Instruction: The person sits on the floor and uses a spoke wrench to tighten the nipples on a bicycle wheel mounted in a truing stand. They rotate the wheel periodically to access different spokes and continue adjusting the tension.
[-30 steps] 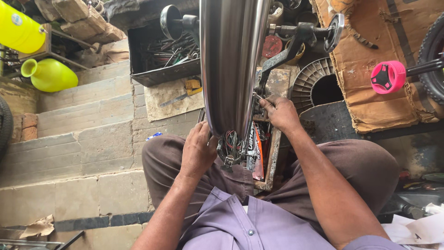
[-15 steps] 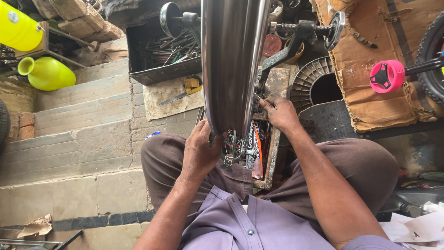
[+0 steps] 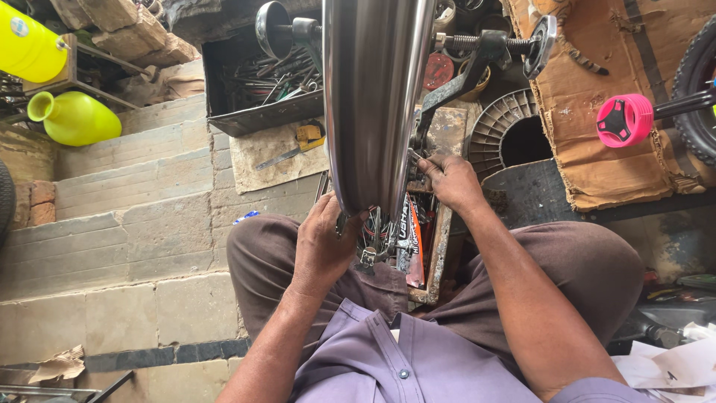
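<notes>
Compared with 1 second ago, my left hand [image 3: 322, 246] is sitting slightly closer under the lower end of the chrome mudguard [image 3: 377, 104], and my right hand [image 3: 450, 181] is holding the same spot; I am judging this as small adjustment work, not a new step. My left fingers are curling closed around the mudguard's bottom edge, just above the spoked wheel hub [image 3: 373, 235]. My right fingers are pinching a small part beside the black bracket [image 3: 455, 82]; I cannot tell what it is. The mudguard is standing upright between my knees. An open tool tray [image 3: 257, 97] and a pair of yellow-handled pliers [image 3: 302, 142] are lying beyond, well apart from both hands. The mudguard is hiding most of the hub.
</notes>
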